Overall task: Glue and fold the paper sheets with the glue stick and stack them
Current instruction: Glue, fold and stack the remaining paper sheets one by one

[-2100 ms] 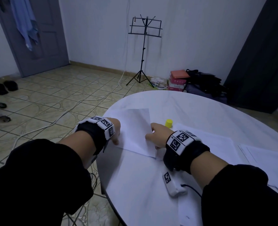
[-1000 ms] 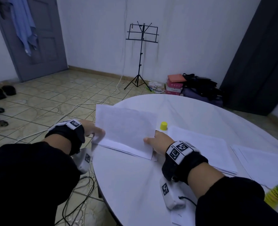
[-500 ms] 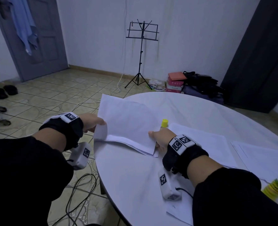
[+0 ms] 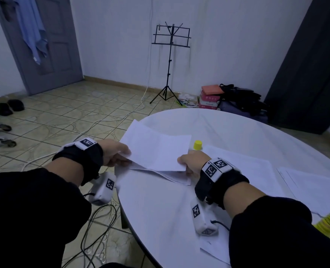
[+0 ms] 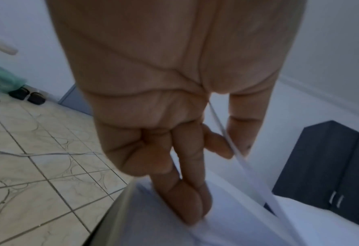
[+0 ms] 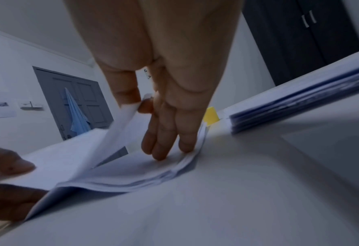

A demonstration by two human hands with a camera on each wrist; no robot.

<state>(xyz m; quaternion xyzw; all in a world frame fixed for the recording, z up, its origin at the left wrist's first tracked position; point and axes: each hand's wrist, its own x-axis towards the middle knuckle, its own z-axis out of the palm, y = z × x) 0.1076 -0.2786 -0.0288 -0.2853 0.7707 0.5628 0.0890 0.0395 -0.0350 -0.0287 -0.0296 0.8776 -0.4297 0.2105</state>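
Observation:
A white paper sheet (image 4: 156,149) is held a little above a low stack of folded sheets (image 4: 171,176) at the table's left edge. My left hand (image 4: 126,155) pinches its left corner between thumb and forefinger (image 5: 233,148), the other fingers (image 5: 191,199) lying on the stack below. My right hand (image 4: 182,161) pinches the right corner (image 6: 141,104), and its remaining fingers (image 6: 165,146) press on the stack (image 6: 149,178). The glue stick's yellow cap (image 4: 198,145) (image 6: 211,115) stands just beyond my right hand.
A pile of flat sheets (image 4: 247,167) (image 6: 300,103) lies to the right of my right hand, with more paper (image 4: 315,190) further right. A green-yellow bottle (image 4: 328,223) sits at the near right. The round white table (image 4: 160,209) ends just left of the stack; cables lie on the floor.
My left hand moved from pressing the paper to its left corner and lifted it. The top sheet now hangs between both hands above the stack.

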